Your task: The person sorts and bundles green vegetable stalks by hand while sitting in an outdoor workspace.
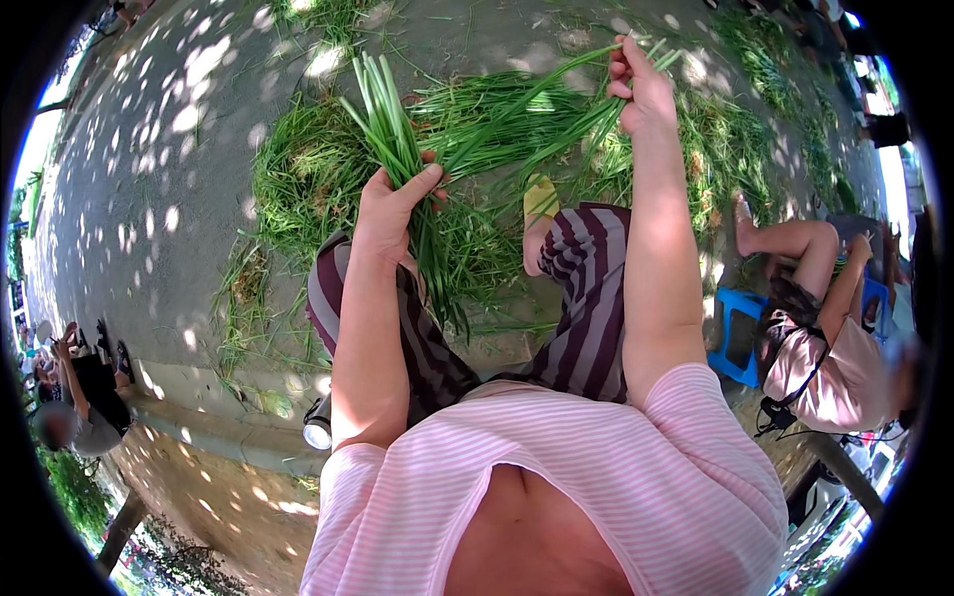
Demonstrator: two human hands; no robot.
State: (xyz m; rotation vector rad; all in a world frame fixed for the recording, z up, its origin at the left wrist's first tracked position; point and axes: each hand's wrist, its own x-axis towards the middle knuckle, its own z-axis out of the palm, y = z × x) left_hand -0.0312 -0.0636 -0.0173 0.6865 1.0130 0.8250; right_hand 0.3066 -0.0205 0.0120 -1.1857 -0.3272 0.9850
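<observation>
My left hand (395,208) grips a bundle of long green stalks (387,119), which look like garlic chives. Their pale ends point away from me and their dark leaf tips hang down between my knees. Out to the far right, my right hand (642,86) pinches a few more stalks (577,134) near their pale ends, with the leaves trailing back to the left. Below and between both hands lies a neater pile of green stalks (496,123) on the ground. Close by my left hand is a tangled heap of leaves (309,167) with brownish bits in it.
Loose leaves (477,246) are strewn around my yellow slipper (542,197). More greens (715,156) lie to the right. A person (827,350) sits there beside a blue plastic stool (734,335). A dark cylindrical container (318,425) stands by my left hip. Another person (82,410) sits far left.
</observation>
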